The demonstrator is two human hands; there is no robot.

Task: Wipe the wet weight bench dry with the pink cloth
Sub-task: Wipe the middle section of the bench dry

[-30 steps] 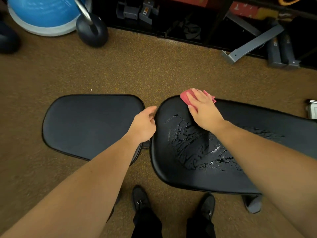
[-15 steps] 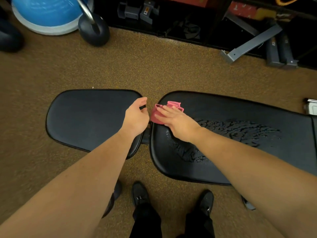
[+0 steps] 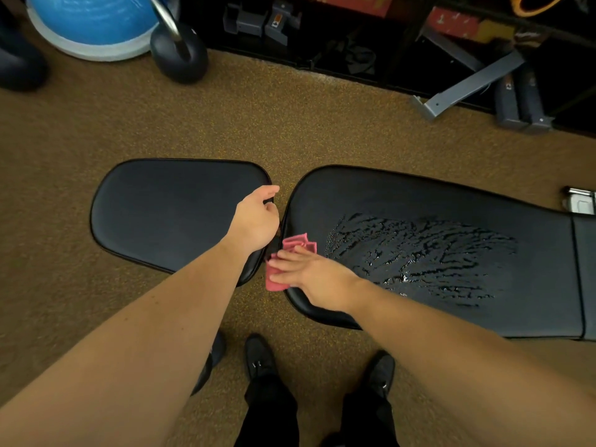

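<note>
The black weight bench has a long back pad (image 3: pixel 419 201) on the right and a shorter seat pad (image 3: pixel 167 211) on the left. A patch of water beads (image 3: pixel 419 256) glistens on the middle of the back pad. My right hand (image 3: pixel 306 275) lies flat with straight fingers on the folded pink cloth (image 3: pixel 283 269), pressing it onto the back pad's left near edge, beside the gap between the pads. My left hand (image 3: pixel 256 217) rests on the right end of the seat pad, its fingers curled over that edge.
Brown speckled floor surrounds the bench. A blue balance ball (image 3: pixel 93 24) and a dark dumbbell (image 3: pixel 179 50) sit at the far left. Grey metal frame parts (image 3: pixel 471 85) lie at the far right by a dark rack. My black shoes (image 3: pixel 261 359) stand below the bench.
My right hand has swept the pink cloth from the back pad's far left edge down along that end toward me. The left hand has stayed on the seat pad's end.
</note>
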